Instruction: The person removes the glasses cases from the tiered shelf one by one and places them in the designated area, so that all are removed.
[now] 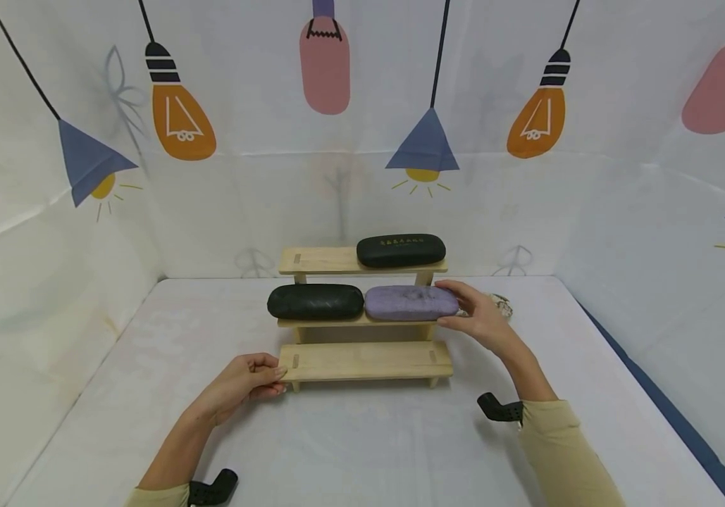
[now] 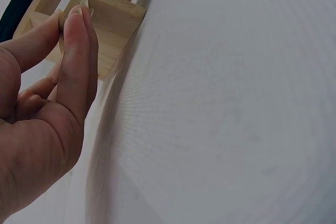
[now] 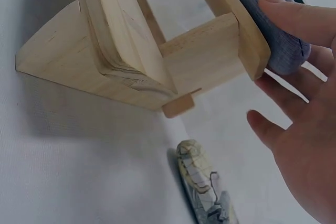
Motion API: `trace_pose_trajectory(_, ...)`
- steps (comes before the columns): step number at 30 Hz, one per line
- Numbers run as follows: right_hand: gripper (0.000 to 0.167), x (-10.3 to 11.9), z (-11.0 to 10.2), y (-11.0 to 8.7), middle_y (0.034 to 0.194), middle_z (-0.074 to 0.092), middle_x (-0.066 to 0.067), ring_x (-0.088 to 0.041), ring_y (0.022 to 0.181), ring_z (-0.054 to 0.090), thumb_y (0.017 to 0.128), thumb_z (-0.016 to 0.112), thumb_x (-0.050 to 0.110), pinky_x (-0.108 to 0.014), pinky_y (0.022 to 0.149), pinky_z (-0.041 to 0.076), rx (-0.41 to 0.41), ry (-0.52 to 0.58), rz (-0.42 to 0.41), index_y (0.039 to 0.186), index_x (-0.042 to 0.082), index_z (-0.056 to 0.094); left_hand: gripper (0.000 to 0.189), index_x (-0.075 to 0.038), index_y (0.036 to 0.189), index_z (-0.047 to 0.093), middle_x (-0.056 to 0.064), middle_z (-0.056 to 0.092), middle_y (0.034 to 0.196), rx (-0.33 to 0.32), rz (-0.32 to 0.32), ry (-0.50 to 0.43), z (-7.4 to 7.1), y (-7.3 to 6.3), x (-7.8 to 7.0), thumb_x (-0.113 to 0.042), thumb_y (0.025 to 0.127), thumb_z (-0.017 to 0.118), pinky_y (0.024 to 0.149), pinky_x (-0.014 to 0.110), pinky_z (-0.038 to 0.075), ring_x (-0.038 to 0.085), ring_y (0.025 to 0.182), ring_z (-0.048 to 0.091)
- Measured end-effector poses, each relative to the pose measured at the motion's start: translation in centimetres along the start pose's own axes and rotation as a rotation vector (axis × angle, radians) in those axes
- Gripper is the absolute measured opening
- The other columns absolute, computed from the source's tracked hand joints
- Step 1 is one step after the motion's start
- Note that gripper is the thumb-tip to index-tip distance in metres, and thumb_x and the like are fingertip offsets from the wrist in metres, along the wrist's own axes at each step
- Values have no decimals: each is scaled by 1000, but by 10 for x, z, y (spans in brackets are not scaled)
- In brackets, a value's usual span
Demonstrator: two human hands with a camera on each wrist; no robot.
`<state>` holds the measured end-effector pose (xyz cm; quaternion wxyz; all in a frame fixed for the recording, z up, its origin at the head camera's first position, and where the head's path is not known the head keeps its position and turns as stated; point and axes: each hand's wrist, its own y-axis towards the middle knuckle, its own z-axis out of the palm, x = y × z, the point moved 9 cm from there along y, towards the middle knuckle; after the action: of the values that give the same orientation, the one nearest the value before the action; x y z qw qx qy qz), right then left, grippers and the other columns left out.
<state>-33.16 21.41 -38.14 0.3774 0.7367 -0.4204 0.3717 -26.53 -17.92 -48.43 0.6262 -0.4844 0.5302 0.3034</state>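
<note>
A three-step wooden display stand stands on the white table. My left hand pinches the left end of its lowest shelf between thumb and fingers, also seen in the left wrist view at the board's corner. On the middle shelf, a lilac glasses case lies at the right, end to end with a dark green glasses case. My right hand holds the lilac case's right end, thumb on the near side, fingers behind. A black glasses case with gold lettering rests on the top shelf's right half.
A patterned case lies on the table behind my right hand, mostly hidden in the head view. White cloth walls printed with lamps and bulbs enclose the table at the back and sides.
</note>
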Motion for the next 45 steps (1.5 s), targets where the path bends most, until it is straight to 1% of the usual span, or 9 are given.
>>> trace_pose_trajectory(2,67,-2,0,1,149,47,-15,-36,137,45,86,78,11,-16,100,46,-6,-1,8,146,12,47,43,15,121,46,9,66,95,3,-1,-2,0,0,0,-15,97,64,74,19,61,8,82,70)
trace_pose_trajectory(4,66,-3,0,1,148,48,-14,-36,136,46,86,78,12,-17,100,46,-15,3,17,145,12,48,42,15,121,47,8,66,95,5,-1,-4,0,0,1,-15,97,64,74,20,61,8,82,70)
trace_pose_trajectory(10,63,-7,-2,1,144,52,-14,-14,126,54,86,78,10,-16,100,46,-40,11,7,142,11,51,40,14,119,47,8,66,95,7,2,-7,0,0,2,-15,98,64,74,20,61,8,82,70)
trace_pose_trajectory(13,62,-7,-2,1,143,52,-17,-7,118,56,86,77,10,-17,95,50,-41,20,5,142,9,51,38,13,118,48,7,66,94,8,4,-8,1,-1,2,-14,98,64,74,20,61,8,81,70)
trace_pose_trajectory(19,65,-7,-4,0,139,52,-18,-9,109,61,85,76,6,-19,85,56,-36,94,17,143,1,47,38,13,118,50,7,66,94,12,9,-6,1,-1,1,-15,97,64,74,20,61,8,82,70)
trace_pose_trajectory(27,68,-8,-10,-3,135,56,-8,-10,106,64,83,77,1,-22,82,59,-56,173,46,144,4,47,39,13,119,48,7,66,94,7,1,-2,0,0,1,-15,98,64,73,20,61,8,82,70)
trace_pose_trajectory(34,69,-9,-21,-5,128,61,-2,-9,102,65,81,77,-2,-22,80,59,-94,165,35,144,1,48,40,14,120,46,7,66,94,9,-2,-9,1,0,1,-15,98,64,74,20,61,8,82,70)
trace_pose_trajectory(38,68,-9,-30,-8,123,63,3,-8,100,65,81,77,-2,-21,79,59,-120,156,35,143,2,50,40,14,120,46,7,66,94,5,-6,-10,1,0,1,-15,98,64,74,19,61,7,82,70)
trace_pose_trajectory(45,65,-15,-46,-20,118,64,4,-7,98,65,82,77,-2,-20,78,59,-157,172,67,142,4,51,42,14,121,46,7,66,95,2,-13,-9,0,0,0,-15,97,65,74,19,60,7,83,70)
